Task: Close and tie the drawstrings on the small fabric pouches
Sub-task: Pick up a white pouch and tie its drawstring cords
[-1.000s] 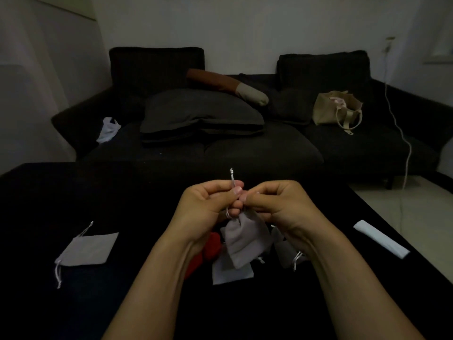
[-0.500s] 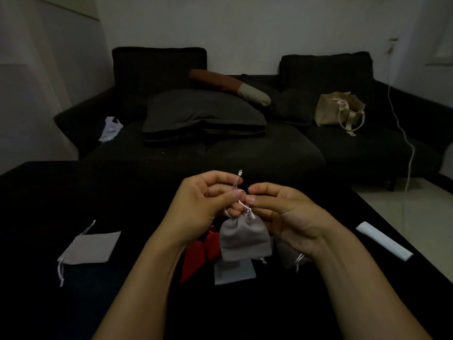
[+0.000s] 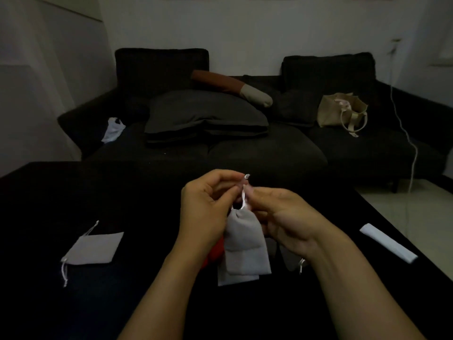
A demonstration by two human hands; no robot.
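Pinching the white drawstring (image 3: 243, 201) with my left hand (image 3: 204, 209) and right hand (image 3: 282, 217), gathered grey pouch (image 3: 244, 238) hanging at table centre, contents unseen, flat grey pouch (image 3: 94, 249) at 9 o'clock, beige tote (image 3: 340, 110) on sofa (image 3: 245, 148) at 1 o'clock.

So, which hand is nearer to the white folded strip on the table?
Right. The right hand is nearer the white folded strip; the left hand is farther away, beyond the right.

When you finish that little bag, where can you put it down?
Bare table lies between the lone grey pouch and the left hand. More lies between the right hand and the white strip. The pile under the hands is crowded.
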